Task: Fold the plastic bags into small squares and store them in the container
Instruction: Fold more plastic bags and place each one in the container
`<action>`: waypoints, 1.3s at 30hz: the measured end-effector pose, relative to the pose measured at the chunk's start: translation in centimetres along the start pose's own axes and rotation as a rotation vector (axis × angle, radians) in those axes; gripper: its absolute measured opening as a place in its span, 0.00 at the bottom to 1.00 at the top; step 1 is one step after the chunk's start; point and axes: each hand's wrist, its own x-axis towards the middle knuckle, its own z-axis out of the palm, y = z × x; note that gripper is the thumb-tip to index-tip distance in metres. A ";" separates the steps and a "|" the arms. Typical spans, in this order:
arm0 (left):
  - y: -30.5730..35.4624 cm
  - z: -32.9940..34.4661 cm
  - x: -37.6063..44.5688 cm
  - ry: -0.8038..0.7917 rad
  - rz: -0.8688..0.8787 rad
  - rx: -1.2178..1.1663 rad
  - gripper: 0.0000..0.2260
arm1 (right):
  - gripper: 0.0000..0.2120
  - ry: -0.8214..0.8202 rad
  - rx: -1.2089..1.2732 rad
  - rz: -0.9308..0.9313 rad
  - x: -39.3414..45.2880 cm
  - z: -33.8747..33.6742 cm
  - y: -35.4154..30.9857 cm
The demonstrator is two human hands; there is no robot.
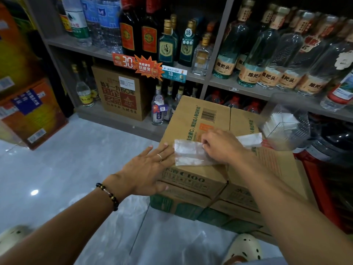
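Two hands on it: left hand [148,165] flat at the carton [193,119] near-left edge, right hand [219,145] pinching the plastic bag [188,153]. Pin the crease, then fold square.

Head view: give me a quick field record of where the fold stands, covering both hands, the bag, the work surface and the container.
work surface: top of a cardboard box, stacked on other boxes
plastic bag: clear plastic bag lying flat on the box as a folded strip
left hand: left hand open, fingers straight, fingertips at the bag's left edge
right hand: right hand fingers curled on the bag's middle, seemingly pinching it
container: clear container to the right of the box, white folded pieces inside
fold state: not yet a small square
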 end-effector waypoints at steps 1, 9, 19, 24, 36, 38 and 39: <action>0.0 0.1 -0.1 0.012 -0.005 -0.028 0.37 | 0.05 0.002 0.001 0.001 0.1 0.1 0.1; 1.6 -0.1 2.0 0.579 -0.093 -0.242 0.18 | 0.05 0.028 0.007 -0.018 0.4 0.5 0.5; 2.6 1.6 5.3 0.178 -0.109 -0.026 0.34 | 0.17 0.146 0.203 -0.062 -2.1 2.4 -1.1; 2.5 1.8 5.1 0.157 -0.108 -0.027 0.35 | 0.27 -0.041 0.203 -0.007 -4.0 5.4 -1.1; 2.3 2.2 5.1 0.242 -0.113 -0.006 0.27 | 0.31 -0.145 0.072 0.279 -5.1 5.0 9.1; 2.2 2.2 5.2 0.239 -0.107 -0.001 0.27 | 0.31 -0.137 0.052 0.313 -5.5 4.8 9.4; 2.3 2.1 5.2 0.235 -0.103 -0.004 0.27 | 0.31 -0.113 0.052 0.312 -5.8 4.5 9.3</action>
